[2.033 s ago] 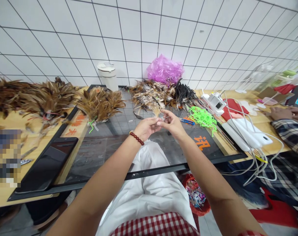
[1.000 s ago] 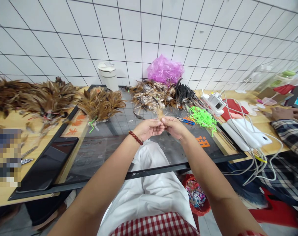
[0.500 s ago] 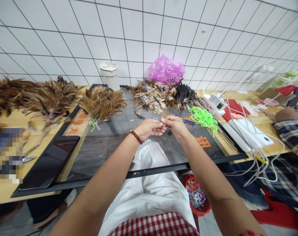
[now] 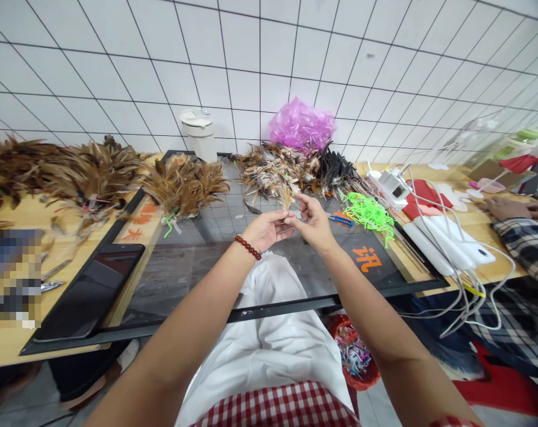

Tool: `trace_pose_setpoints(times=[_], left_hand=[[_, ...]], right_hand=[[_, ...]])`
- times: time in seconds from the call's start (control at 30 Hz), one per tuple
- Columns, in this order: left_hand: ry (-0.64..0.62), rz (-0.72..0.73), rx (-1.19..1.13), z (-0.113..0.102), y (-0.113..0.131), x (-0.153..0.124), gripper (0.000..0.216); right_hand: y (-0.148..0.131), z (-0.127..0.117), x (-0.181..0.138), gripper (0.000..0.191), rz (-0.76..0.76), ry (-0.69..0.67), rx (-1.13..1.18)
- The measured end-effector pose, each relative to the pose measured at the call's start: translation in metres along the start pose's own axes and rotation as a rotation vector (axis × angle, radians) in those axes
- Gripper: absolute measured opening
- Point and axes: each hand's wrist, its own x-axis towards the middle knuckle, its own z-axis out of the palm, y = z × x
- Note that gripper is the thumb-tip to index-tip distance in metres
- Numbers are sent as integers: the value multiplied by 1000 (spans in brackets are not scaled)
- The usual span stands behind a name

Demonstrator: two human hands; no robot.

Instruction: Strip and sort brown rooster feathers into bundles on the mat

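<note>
A small tuft of tan feathers [image 4: 286, 197] stands up between my hands, its base pinched by the fingertips of my left hand [image 4: 268, 231]. My right hand [image 4: 314, 225] touches that base with its thumb, while its forefinger is raised and apart from the thumb. The exact contact at the base is too small to make out. Just behind lies a loose heap of brown and pale feathers [image 4: 269, 172], with black feathers [image 4: 337, 169] at its right. A blue cutter [image 4: 341, 220] rests to the right of my right hand, beside bright green ties [image 4: 367, 212].
Feather bunches [image 4: 186, 184] and larger brown piles [image 4: 91, 172] stand at left. A phone [image 4: 91, 290] lies on the dark board [image 4: 175, 296]. Behind are a white cup [image 4: 198, 133] and pink bag [image 4: 301, 124]. Cables and power banks [image 4: 451, 243] sit at right, near another person's hands [image 4: 513, 209].
My right forefinger has lifted away from the pinch, and more of the feather tuft shows. My left hand stays nearly in place. At right, more of the other person's hands is visible.
</note>
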Motion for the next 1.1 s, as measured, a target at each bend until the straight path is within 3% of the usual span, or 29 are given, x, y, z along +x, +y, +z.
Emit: trace_pose_setpoints(times=[0.17,0.33,0.4,0.53,0.7,0.83,1.1], left_hand=[[21,2,-19,-1,0,1,8],[-48,-91,146,-1,2,0,7],[-99,-107,208,-1,2,-1,10],[-102,-42,238,-2,0,-1,21],[-60,-3,303,-3,0,0,21],[-11,40,169,0,2,0,17],[45,41,-67,-3,2,5,13]], right_hand=[[2,0,1,64,127,10,144],[1,-4,1,33,426,-201,500],[0,-6,1,28,463,-198,556],[-1,-7,0,23,414,-119,520],[-1,-5,1,26,401,-147,469],[-1,-4,1,27,361,-103,419],[-5,-1,-3,25,23,-42,17]])
